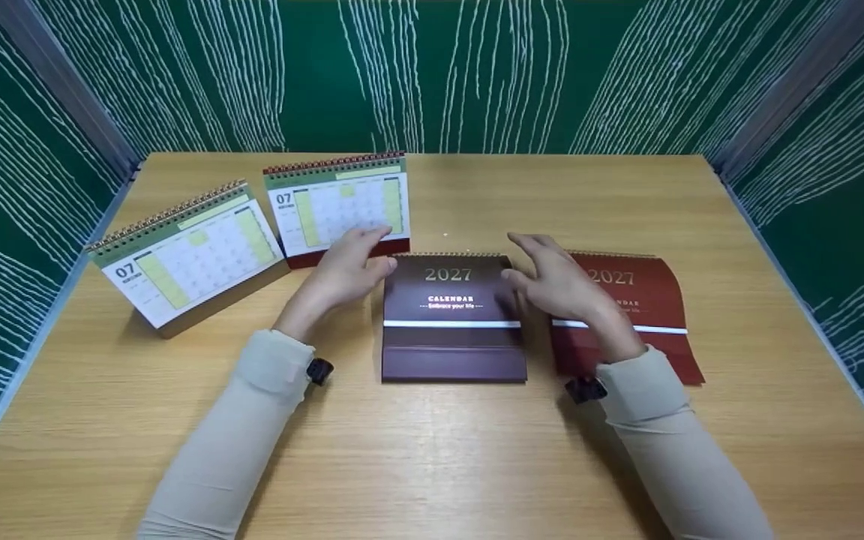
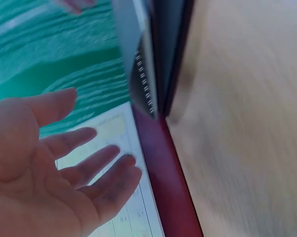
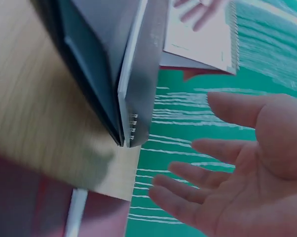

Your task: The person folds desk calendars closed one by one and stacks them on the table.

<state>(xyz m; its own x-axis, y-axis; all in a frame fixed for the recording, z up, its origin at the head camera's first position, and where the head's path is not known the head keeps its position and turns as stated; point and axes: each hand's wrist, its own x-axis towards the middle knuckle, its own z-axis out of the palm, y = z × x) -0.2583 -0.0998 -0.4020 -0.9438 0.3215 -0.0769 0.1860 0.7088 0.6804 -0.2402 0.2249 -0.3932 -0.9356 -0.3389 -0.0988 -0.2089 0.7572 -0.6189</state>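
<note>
Two pale sleeves (image 1: 211,450) reach in from the near side over a wooden table (image 1: 432,465), with the left hand (image 1: 346,274) and right hand (image 1: 563,285) flanking a dark 2027 calendar (image 1: 452,334) at mid-table, just clear of it in the wrist views, fingers extended and slightly spread. To its right is a red 2027 calendar (image 1: 661,304), partly hidden by the right hand. Farther left stand a brown-based calendar (image 1: 196,255) and, beyond it, a red-based calendar (image 1: 346,210), both showing page 07, before a white-streaked green wall (image 1: 312,82).
</note>
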